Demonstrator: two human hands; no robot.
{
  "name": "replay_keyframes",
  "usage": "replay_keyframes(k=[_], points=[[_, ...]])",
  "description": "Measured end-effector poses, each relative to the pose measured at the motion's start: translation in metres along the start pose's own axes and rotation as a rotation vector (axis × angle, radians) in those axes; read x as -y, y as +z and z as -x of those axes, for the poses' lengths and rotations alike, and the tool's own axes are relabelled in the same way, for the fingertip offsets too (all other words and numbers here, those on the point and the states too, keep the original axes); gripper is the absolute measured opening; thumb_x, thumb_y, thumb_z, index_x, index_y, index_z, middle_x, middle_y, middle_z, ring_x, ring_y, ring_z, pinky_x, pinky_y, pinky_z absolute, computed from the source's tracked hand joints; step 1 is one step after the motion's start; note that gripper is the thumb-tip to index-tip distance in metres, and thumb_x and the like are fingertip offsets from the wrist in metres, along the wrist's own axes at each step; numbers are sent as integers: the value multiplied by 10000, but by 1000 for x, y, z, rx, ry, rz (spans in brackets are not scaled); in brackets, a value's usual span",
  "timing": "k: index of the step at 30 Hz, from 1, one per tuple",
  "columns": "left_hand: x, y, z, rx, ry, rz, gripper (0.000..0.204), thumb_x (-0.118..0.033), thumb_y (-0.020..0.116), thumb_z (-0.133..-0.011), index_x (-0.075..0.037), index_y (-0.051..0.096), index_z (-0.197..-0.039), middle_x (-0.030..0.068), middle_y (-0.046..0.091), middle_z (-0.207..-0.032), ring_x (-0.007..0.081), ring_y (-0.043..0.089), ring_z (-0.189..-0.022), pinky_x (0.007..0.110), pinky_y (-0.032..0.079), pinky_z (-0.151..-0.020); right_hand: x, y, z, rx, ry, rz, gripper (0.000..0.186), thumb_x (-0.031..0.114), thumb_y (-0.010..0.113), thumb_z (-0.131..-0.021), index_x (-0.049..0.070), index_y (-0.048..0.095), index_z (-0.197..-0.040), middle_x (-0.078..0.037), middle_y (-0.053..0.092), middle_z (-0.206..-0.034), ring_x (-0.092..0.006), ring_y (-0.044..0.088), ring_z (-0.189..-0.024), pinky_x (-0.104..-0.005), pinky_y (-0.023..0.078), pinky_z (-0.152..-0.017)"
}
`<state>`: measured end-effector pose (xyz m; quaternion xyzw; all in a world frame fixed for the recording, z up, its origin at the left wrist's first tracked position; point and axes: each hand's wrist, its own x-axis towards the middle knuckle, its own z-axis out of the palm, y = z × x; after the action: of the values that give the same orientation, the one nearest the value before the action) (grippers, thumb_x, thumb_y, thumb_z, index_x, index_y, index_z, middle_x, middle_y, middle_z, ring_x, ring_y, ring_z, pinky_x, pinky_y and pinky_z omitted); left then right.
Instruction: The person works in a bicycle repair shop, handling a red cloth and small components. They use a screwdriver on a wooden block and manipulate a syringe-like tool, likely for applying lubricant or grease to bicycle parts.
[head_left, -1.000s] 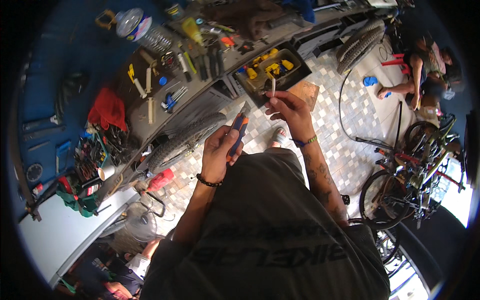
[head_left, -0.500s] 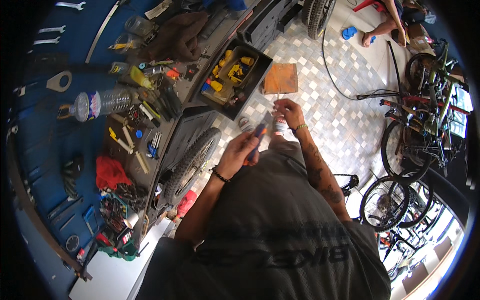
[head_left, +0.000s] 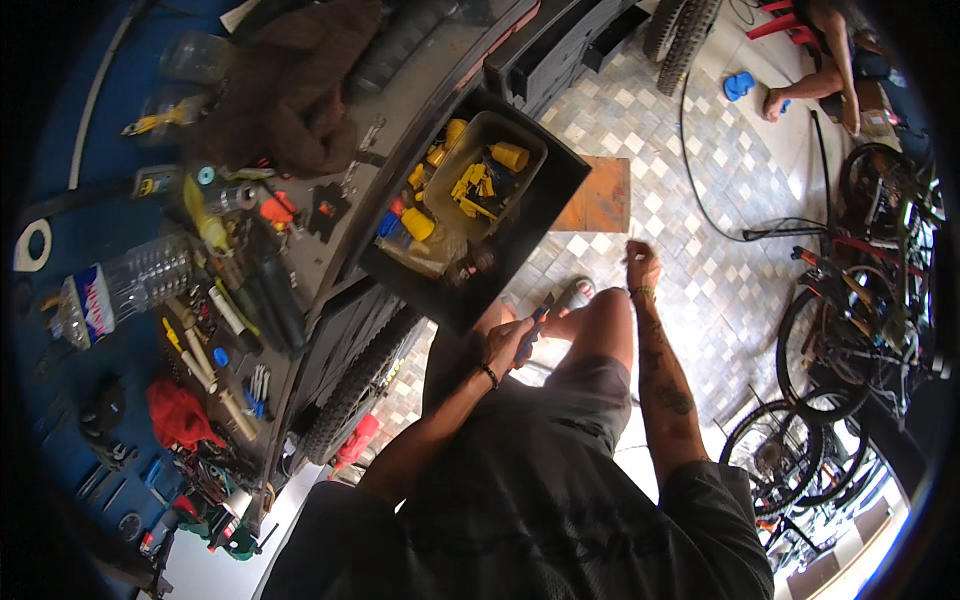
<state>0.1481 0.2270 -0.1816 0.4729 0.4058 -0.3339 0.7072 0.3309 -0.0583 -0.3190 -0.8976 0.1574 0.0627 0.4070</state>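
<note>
My left hand (head_left: pixel 505 348), low in the middle of the head view, is closed around a blue-and-orange utility knife (head_left: pixel 530 335), just below an open dark drawer (head_left: pixel 555 175). The drawer holds a clear plastic tub with several yellow plastic pieces (head_left: pixel 470 188) and a few blue ones. My right hand (head_left: pixel 643 262) is out to the right, above my bent knee, with curled fingers; what is in them is too small to make out. A wooden board (head_left: pixel 595 195) lies on the tiled floor beyond it.
On the left runs a cluttered workbench (head_left: pixel 325 240) with tools, a bottle and cloths, above a bicycle wheel (head_left: pixel 350 400). Bicycles (head_left: pixel 810 340) crowd the right side. A person's leg (head_left: pixel 800 85) and blue slippers (head_left: pixel 738 86) are at the upper right, near a hose on the floor.
My view has turned and shifted toward the drawer, now larger. My right hand has moved right, apart from the left; the pale strip it held earlier no longer shows clearly. My knee has risen.
</note>
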Motion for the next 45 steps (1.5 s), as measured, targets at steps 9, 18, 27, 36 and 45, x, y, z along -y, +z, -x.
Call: replay_keyframes(k=[9, 18, 27, 36, 45], points=[[-39, 11, -169, -479, 256, -575, 707, -587, 777, -894, -44, 650, -1328, 144, 726, -1014, 330, 724, -1015, 464, 558, -935, -7, 126, -122, -292, -344, 249, 281, 267, 486, -1079, 49, 662, -1086, -164, 644, -1038, -384, 629, -1004, -502, 458, -906], [-35, 6, -326, -459, 891, -422, 466, -385, 802, -925, -23, 678, -1191, 62, 660, -908, 181, 607, -783, 350, 502, -721, 4, 134, -115, -390, -351, 250, 191, 222, 538, -1062, 63, 641, -1083, -168, 651, -1006, -378, 625, -998, -493, 460, -896], [-53, 8, -313, -313, 644, -310, 475, -433, 777, -933, 4, 662, -1079, 30, 560, -679, 111, 517, -479, 285, 395, -436, 4, 126, -111, -448, -361, -39, 192, 222, 628, -1021, 71, 740, -1060, -147, 628, -954, -358, 634, -940, -464, 470, -840], [-65, -1, -307, -311, 696, -224, 440, -416, 795, -930, -21, 693, -1094, -20, 541, -725, 68, 433, -465, 247, 343, -416, -30, 119, -65, -303, -190, -257, 254, 236, 679, -997, 16, 774, -1079, -165, 637, -896, -315, 637, -828, -406, 497, -769], [-79, -50, -323, -445, 995, -668, 491, -442, 745, -970, 12, 687, -1145, 53, 627, -813, 200, 599, -655, 349, 473, -590, -33, 99, 18, -146, -500, 104, 133, 199, 775, -917, 108, 780, -1015, -57, 663, -957, -239, 604, -904, -400, 409, -859]])
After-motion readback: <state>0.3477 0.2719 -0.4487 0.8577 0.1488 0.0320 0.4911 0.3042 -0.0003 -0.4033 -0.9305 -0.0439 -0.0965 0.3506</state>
